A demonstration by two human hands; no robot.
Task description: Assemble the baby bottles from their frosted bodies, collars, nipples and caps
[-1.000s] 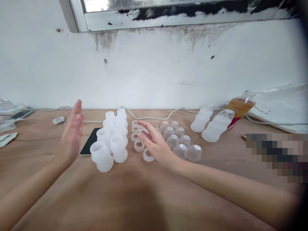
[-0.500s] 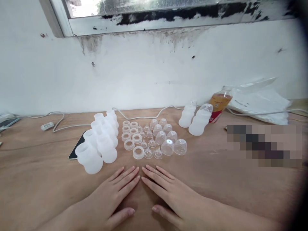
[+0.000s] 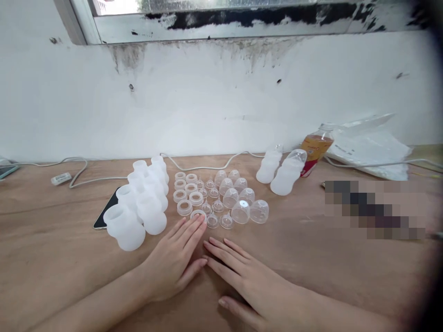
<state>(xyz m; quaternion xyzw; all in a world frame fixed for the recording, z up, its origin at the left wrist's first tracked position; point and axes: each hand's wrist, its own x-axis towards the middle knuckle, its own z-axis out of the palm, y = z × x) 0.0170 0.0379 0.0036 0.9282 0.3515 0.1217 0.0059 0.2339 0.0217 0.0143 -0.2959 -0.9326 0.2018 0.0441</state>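
My left hand [image 3: 176,256] is open, its fingertips over the near edge of the closest screw ring [image 3: 198,215] and partly hiding it; whether they touch it I cannot tell. Lying flat on the table, my right hand [image 3: 242,276] has its fingers spread and holds nothing. Ahead of the hands are rows of clear rings [image 3: 184,207], clear bottle nipples [image 3: 212,220] and clear dome caps [image 3: 241,212]. On the left, several white open-necked baby bottles [image 3: 129,233] stand in two rows. Two capped baby bottles [image 3: 284,179] stand at the back right.
A black phone [image 3: 105,214] lies partly behind the white bottles. At the back right are a drink bottle [image 3: 314,150] and a plastic bag [image 3: 370,152]. A white cable [image 3: 207,169] runs along the wall. A blurred patch covers the table's right side.
My left hand has lifted and moved forward from the bare table to the nearest ring. My right hand stays in place. The view has shifted slightly.
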